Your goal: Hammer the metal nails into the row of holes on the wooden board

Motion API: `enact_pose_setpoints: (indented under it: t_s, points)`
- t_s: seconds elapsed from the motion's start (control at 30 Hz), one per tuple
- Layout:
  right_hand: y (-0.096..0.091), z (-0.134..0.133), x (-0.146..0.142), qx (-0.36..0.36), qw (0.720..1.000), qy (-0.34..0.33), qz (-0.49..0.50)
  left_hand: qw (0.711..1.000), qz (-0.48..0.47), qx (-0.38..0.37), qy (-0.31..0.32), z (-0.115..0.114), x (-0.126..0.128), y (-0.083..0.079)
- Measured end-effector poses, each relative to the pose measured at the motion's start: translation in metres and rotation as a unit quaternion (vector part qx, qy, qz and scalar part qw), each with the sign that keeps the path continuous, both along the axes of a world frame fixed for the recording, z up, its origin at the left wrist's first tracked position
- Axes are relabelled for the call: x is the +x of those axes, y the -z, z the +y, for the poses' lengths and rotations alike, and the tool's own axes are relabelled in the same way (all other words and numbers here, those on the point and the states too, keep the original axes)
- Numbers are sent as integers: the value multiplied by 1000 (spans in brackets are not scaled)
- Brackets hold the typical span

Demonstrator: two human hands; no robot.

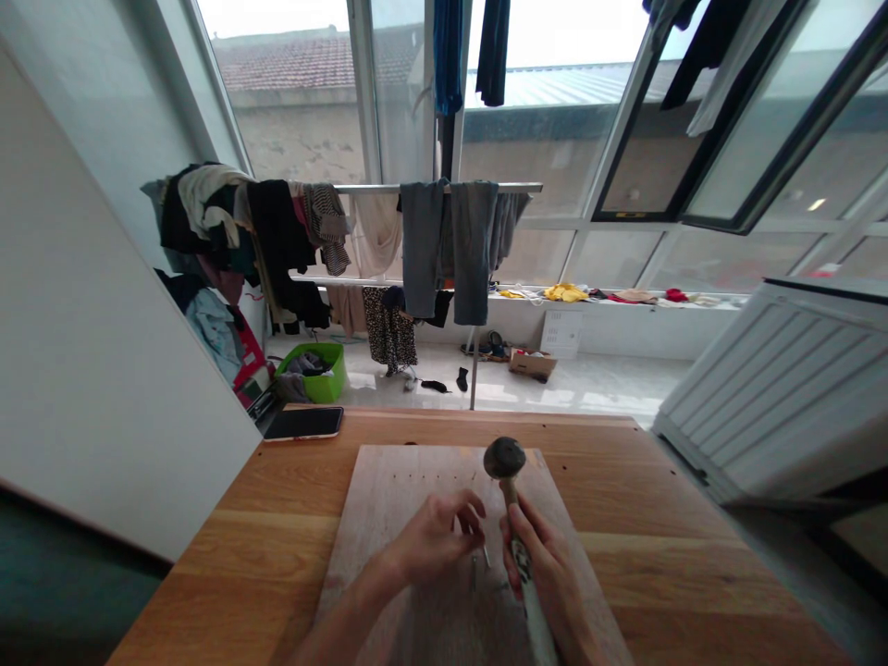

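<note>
My right hand (pixel 545 560) is closed around the worn, paint-flecked handle of a hammer (pixel 505 458). Its rounded dark grey head points up and away from me. To the left of it, my left hand (pixel 444 536) has its fingers curled in over a pale wooden board (pixel 375 518). A thin, light nail (pixel 487 556) shows just below the fingertips and appears pinched between them; the exact contact is hard to see. Along the far part of the board runs a row of several small dark marks, too small to tell whether they are nails or holes.
The board lies on a wooden table (pixel 666 546). A phone (pixel 303 424) rests at its far left corner. Beyond stand a drying rack (pixel 527 188) hung with clothes, a green basket (pixel 337 370) and a cardboard box (pixel 532 364). A white ribbed panel (pixel 783 388) is at right.
</note>
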State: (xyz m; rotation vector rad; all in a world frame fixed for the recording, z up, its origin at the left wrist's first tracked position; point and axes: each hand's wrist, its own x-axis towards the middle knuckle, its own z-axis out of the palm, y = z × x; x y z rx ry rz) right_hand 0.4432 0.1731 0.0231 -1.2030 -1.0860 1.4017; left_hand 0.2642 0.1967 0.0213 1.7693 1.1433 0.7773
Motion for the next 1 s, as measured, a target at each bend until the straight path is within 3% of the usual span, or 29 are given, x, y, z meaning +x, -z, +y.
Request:
enact_pose_setpoints:
  t_s: [0.1, 0.17, 0.5, 0.77, 1.0]
  points:
    - [1, 0, 1, 3, 1000, -9, 1, 990, 9, 67, -127, 23, -13, 3]
    - [2, 1, 2, 7, 1000, -12, -9, 983, 14, 88, -160, 36, -21, 6]
    - [-5, -1, 4, 4, 998, -13, -65, 979, 69, 40, -186, 45, -15, 20]
    - [-2, 0, 3, -12, 997, -6, -72, 978, 75, 67, -184, 48, -16, 20]
    - [-25, 2, -8, -13, 998, -28, -60, 981, 69, 63, -172, 50, -14, 25]
